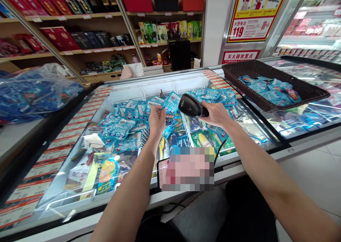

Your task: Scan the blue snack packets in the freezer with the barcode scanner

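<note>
Over the glass-topped freezer (176, 79), my left hand (158, 119) pinches a small blue packet (172, 102) with its barcode side up. A black barcode scanner (189, 106) is gripped in my right hand (216, 113), its head close to the packet's right edge. Many similar blue packets (119, 128) lie spread in a loose pile on the glass around both hands. Below the hands, on the near edge, rests a phone (163, 172), largely covered by a blurred patch. A dark cable (220, 151) hangs beneath my right hand.
To the right stands a brown woven basket (277, 76) holding more blue packets. A clear plastic bag (39, 92) full of blue packaging sits at the left. Rows of price labels (69, 132) line the freezer's side, and stocked shelves (101, 16) rise behind.
</note>
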`<state>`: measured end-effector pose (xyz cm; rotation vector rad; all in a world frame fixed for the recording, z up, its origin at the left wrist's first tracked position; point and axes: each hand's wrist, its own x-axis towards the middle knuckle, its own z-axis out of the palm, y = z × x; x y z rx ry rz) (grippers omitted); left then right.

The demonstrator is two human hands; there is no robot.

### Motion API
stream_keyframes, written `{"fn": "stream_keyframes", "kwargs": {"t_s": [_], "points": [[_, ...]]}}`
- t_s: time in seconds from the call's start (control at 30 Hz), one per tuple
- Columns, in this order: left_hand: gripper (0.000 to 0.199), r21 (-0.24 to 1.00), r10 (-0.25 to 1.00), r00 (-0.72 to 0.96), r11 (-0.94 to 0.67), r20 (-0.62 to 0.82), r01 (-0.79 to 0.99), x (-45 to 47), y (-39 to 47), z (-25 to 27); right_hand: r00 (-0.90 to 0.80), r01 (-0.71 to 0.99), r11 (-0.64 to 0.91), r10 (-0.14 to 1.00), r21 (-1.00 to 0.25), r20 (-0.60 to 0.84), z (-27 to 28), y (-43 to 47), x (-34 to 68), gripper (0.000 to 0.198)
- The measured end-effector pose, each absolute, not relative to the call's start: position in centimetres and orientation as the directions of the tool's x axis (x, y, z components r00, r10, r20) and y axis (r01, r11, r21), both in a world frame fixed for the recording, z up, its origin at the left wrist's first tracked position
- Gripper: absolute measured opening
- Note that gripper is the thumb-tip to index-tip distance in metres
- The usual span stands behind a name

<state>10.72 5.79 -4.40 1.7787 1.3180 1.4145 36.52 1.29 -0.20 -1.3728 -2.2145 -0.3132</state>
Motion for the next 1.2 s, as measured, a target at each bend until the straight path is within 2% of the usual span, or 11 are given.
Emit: {"fn": "stream_keyframes", "kwargs": {"t_s": [0.17,0.43,0.53,0.63,0.73,0.8,0.9,0.97,1.03,1.2], "points": [[0.029,0.836,0.888,-0.079,-0.393,0.453,0.382,10.8,5.6,-4.2,-0.329,0.898,0.434,0.77,-0.072,0.546,-0.2,1.3,36.5,0.036],[0.031,0.802,0.749,-0.36,-0.37,0.556,0.469,8.4,5.4,-2.0,-0.297,0.91,0.402,0.797,-0.095,0.526,0.3,1.0,36.4,0.039],[0.028,0.763,0.714,-0.396,-0.301,0.578,0.572,7.3,5.4,-1.7,-0.291,0.911,0.398,0.806,-0.107,0.516,0.5,0.9,36.4,0.038],[0.024,0.651,0.699,-0.383,-0.154,0.603,0.743,6.7,5.0,-1.5,-0.289,0.913,0.394,0.809,-0.108,0.511,0.4,0.9,36.4,0.037],[0.023,0.482,0.674,-0.326,-0.051,0.663,0.875,7.0,4.1,-1.3,-0.286,0.916,0.388,0.812,-0.105,0.509,0.3,1.1,36.4,0.037],[0.028,0.378,0.661,-0.232,-0.085,0.714,0.922,7.7,3.4,-1.1,-0.278,0.92,0.378,0.814,-0.101,0.51,0.2,1.1,36.5,0.037],[0.035,0.202,0.719,0.113,-0.337,0.685,0.92,9.2,2.9,-1.1,-0.268,0.926,0.365,0.814,-0.095,0.515,0.2,1.2,36.5,0.036],[0.035,0.1,0.714,0.393,-0.541,0.58,0.835,10.0,2.9,-1.4,-0.257,0.93,0.354,0.816,-0.095,0.518,0.3,1.2,36.5,0.034],[0.032,0.056,0.687,0.539,-0.64,0.487,0.766,10.5,3.2,-1.9,-0.243,0.935,0.34,0.821,-0.1,0.516,0.3,1.2,36.6,0.034],[0.033,0.056,0.737,0.484,-0.573,0.471,0.818,9.7,4.2,-3.0,-0.191,0.953,0.285,0.831,-0.104,0.522,0.4,1.4,36.9,0.036]]}}
